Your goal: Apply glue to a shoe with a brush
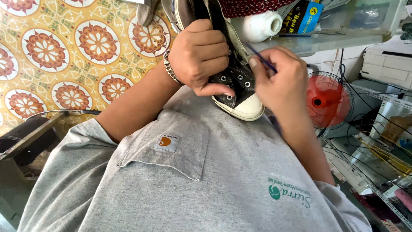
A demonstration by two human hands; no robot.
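Note:
My left hand, with a metal chain bracelet on the wrist, is closed around a black canvas sneaker that has metal eyelets and a white toe cap. The shoe is held up in front of my chest, toe pointing down toward my grey shirt. My right hand is right beside the shoe's eyelet side and pinches a thin blue stick-like tool, whose tip slants up toward the shoe's upper edge. The shoe's heel end is out of view at the top.
A small red fan stands at the right, next to wire racks with cables. On a shelf behind the shoe sit a white plastic jug and a printed box. Orange patterned tiles cover the left; a dark stand is lower left.

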